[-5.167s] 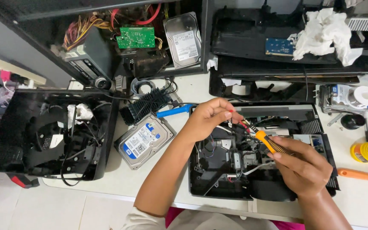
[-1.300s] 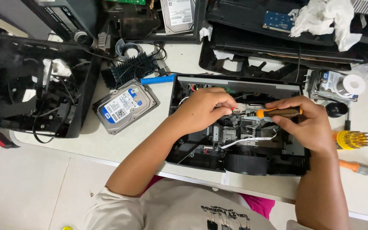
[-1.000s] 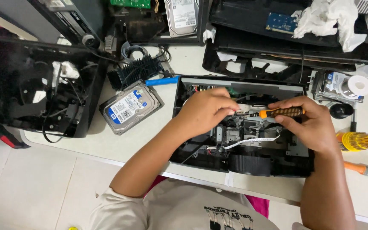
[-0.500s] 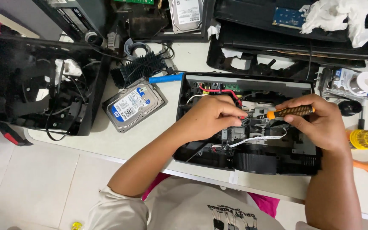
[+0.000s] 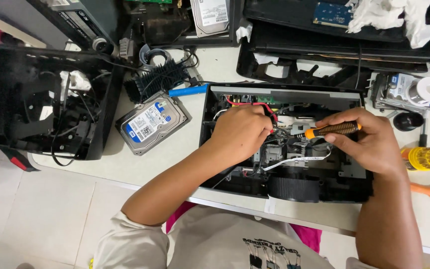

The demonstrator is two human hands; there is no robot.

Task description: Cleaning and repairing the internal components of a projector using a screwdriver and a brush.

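Head view: since half a second ago my right hand keeps gripping the orange-collared, brown-handled screwdriver level, left hand still pinched on parts inside the opened black device chassis.

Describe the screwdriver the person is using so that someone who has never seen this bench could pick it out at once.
Find the open black device at the middle of the white table. Above its innards the right hand holds the screwdriver. Its handle is orange and black, lying nearly level, unlike the all-orange handle lying alone at the table's right edge.

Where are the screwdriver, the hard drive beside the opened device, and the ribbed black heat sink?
screwdriver (image 5: 333, 129), head view, on its handle.
hard drive (image 5: 151, 122), head view, on its label.
heat sink (image 5: 159, 79), head view, on its fins.
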